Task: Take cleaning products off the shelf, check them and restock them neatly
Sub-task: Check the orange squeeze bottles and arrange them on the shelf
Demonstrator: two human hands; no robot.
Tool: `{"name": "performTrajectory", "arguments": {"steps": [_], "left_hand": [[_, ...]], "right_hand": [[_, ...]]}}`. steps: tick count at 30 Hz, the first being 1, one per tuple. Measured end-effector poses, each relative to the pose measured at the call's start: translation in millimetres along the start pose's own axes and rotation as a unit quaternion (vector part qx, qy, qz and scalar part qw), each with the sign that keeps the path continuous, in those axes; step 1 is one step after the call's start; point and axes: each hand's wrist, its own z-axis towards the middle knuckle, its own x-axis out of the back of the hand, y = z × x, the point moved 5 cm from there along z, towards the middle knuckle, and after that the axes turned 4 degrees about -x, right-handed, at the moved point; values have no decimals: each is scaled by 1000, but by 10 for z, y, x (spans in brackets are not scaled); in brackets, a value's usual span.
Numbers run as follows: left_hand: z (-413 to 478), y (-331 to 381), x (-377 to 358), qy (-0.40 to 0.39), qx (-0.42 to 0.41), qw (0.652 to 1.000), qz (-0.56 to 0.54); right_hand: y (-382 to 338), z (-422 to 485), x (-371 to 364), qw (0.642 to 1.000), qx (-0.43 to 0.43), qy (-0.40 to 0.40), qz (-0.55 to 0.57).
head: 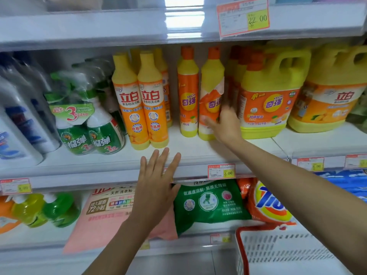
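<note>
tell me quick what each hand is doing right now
Left hand: open, fingers straight, holding nothing.
Right hand: closed round the rightmost slim orange-capped bottle, thumb across its front.

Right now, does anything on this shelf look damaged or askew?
Yes. The orange-capped bottle in the right hand has a label torn diagonally, a pale flap lifting at its top; the matching bottle beside it has an intact label. The 22.00 price tag above hangs crooked.
</note>
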Motion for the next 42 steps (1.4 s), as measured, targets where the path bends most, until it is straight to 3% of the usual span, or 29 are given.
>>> {"name": "performTrajectory", "arguments": {"steps": [4, 7, 9, 12, 15, 18, 21, 26, 29, 34, 38, 42], "left_hand": [[8, -9, 91, -3, 33, 994, -104], [38, 140, 314, 40, 85, 963, -254], [91, 333, 491, 35, 133, 913, -384], [173, 693, 556, -65, 181, 773, -604], [138, 958, 547, -102, 164, 744, -640], [-12, 1091, 446, -98, 193, 724, -655], [-163, 1203, 287, -115, 199, 727, -647], [-304, 1407, 144, -131, 200, 719, -652], [-350, 1491, 69, -159, 183, 728, -641], [-484, 1715, -70, -222, 111, 766, -592], [-532, 1888, -223, -263, 29, 804, -533], [-664, 1983, -514, -320, -60, 886, -330]], "right_hand": [[-51, -299, 202, 993, -25, -44, 111], [-76, -598, 422, 972, -50, -89, 213], [-97, -840, 563, 956, -61, -127, 259], [-152, -1228, 785, 936, -62, -181, 294], [-162, -1458, 1020, 939, -50, -208, 269], [-48, -1421, 1345, 944, -83, -119, 295], [97, -1383, 1486, 934, -123, -107, 318], [327, -1489, 1580, 941, -107, -77, 312], [451, -1431, 1752, 914, -100, -49, 391], [763, -1426, 1935, 928, -128, -109, 332], [977, -1577, 2097, 931, -123, -97, 331], [1069, -1734, 2144, 963, -78, -110, 233]]}}
